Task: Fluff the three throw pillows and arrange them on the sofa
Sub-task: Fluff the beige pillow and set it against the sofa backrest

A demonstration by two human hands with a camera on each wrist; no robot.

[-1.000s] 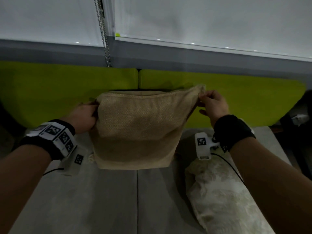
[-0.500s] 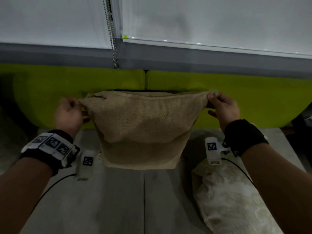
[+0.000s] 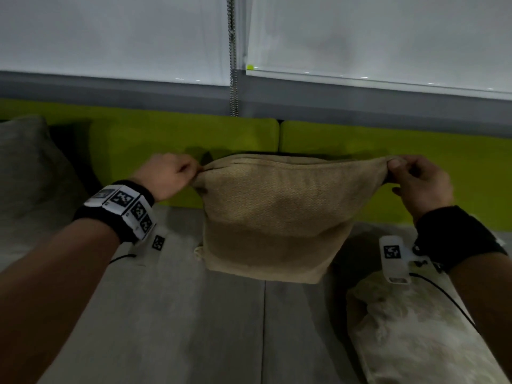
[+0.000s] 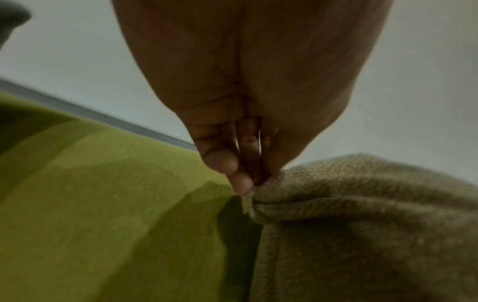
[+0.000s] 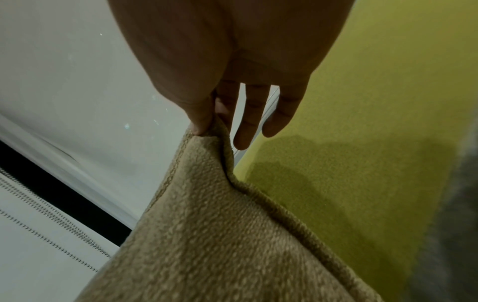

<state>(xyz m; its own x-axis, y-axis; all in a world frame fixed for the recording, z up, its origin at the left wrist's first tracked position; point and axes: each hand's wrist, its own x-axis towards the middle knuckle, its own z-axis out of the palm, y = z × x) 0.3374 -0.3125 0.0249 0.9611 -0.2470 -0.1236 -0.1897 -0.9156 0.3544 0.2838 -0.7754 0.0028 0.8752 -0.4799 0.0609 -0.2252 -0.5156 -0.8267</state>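
A tan woven pillow (image 3: 279, 214) hangs above the grey sofa seat (image 3: 171, 322), in front of the green backrest (image 3: 177, 139). My left hand (image 3: 169, 176) pinches its top left corner (image 4: 261, 190). My right hand (image 3: 415, 181) pinches its top right corner (image 5: 204, 132) between thumb and forefinger, the other fingers straight. The top edge is pulled taut between them. A cream patterned pillow (image 3: 415, 336) lies flat on the seat at the lower right. A grey pillow (image 3: 30, 173) leans at the far left.
White roller blinds (image 3: 360, 34) with a bead chain (image 3: 234, 56) hang behind the sofa above a grey sill. A seam (image 3: 264, 328) splits the seat cushions under the tan pillow.
My hands have moved apart, from the pillow's sides to its top corners, stretching the top edge wide. The view shifted left, bringing the grey pillow into sight.
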